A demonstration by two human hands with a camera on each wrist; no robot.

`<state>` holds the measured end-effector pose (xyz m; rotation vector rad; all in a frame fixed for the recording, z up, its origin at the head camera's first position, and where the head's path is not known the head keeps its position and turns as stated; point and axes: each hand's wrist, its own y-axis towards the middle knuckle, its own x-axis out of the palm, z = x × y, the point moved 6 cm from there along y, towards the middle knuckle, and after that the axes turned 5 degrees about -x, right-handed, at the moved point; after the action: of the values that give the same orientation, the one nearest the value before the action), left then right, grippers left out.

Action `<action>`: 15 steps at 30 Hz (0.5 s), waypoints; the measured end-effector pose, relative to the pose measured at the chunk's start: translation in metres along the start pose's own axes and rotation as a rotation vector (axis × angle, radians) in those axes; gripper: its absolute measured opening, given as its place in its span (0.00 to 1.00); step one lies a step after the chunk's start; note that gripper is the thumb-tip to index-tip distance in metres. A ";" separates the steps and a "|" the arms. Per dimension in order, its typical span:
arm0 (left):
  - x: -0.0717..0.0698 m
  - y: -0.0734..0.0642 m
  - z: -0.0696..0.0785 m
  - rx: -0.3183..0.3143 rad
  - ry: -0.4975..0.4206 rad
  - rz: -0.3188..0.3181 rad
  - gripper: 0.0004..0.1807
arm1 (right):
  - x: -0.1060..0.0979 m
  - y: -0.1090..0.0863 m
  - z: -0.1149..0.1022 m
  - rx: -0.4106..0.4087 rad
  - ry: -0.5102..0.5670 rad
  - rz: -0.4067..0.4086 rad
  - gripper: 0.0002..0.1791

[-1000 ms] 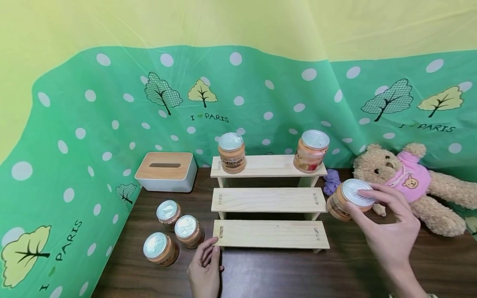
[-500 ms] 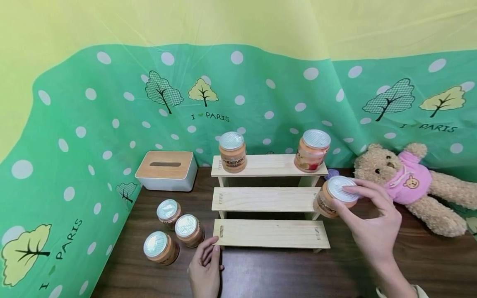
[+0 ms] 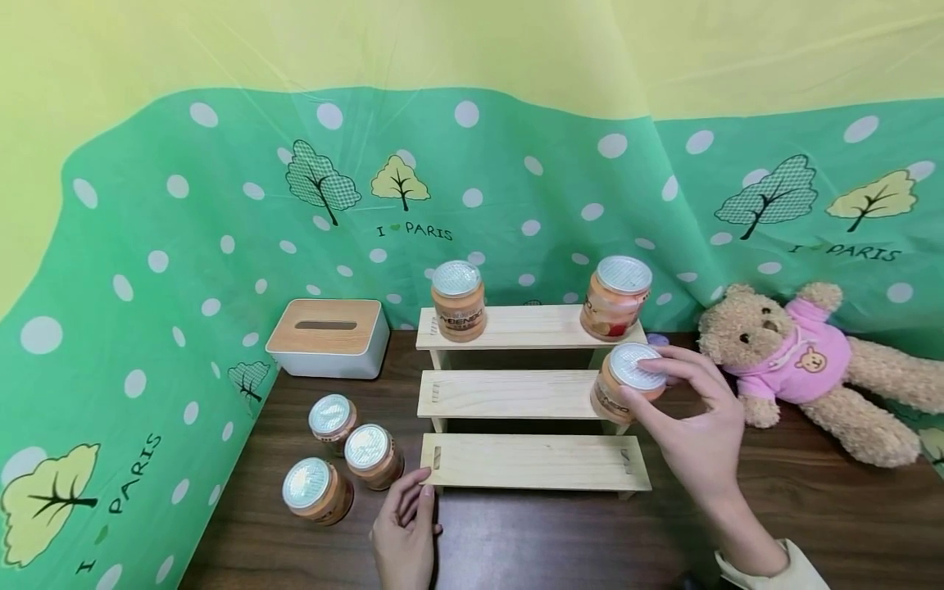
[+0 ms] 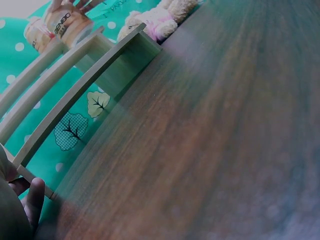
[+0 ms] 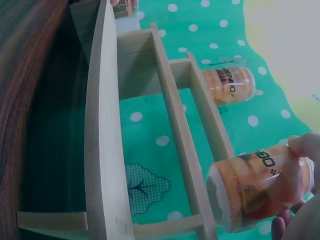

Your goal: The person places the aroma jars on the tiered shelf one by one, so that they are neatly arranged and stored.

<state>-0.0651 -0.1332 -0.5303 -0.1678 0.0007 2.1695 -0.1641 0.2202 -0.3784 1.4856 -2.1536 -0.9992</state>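
My right hand point(image 3: 701, 430) grips an orange jar with a silver lid point(image 3: 618, 397), thumb and fingers round its lid end. This jar overlaps the right end of the middle step of a three-step wooden shelf point(image 3: 509, 395). In the right wrist view the held jar point(image 5: 255, 187) shows its label, its base close to the step's edge. My left hand point(image 3: 404, 533) pinches the left front corner of the bottom step point(image 3: 531, 463). Two similar jars stand on the top step, a left jar point(image 3: 459, 305) and a right jar point(image 3: 618, 299).
Several more things surround the shelf: three lidded jars point(image 3: 317, 496) on the dark wood table point(image 3: 516, 549) at left, a tissue box point(image 3: 328, 344) behind them, a teddy bear in pink point(image 3: 814, 360) at right. Some purple yarn point(image 3: 658, 339) peeks out behind the held jar. A green curtain point(image 3: 516, 197) hangs behind.
My right hand has carried the jar leftward and slightly back, from beside the shelf to over the middle step's right end. The left hand has stayed at the bottom step's corner.
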 end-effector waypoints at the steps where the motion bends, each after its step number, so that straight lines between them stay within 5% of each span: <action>1: 0.000 0.000 0.000 0.000 0.000 0.000 0.08 | 0.002 0.000 0.001 -0.001 0.004 -0.004 0.24; 15: 0.000 0.000 0.000 0.005 0.000 -0.003 0.08 | 0.019 0.001 0.006 0.027 -0.004 -0.065 0.24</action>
<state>-0.0651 -0.1332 -0.5299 -0.1648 0.0053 2.1665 -0.1763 0.2050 -0.3842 1.5763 -2.1417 -0.9991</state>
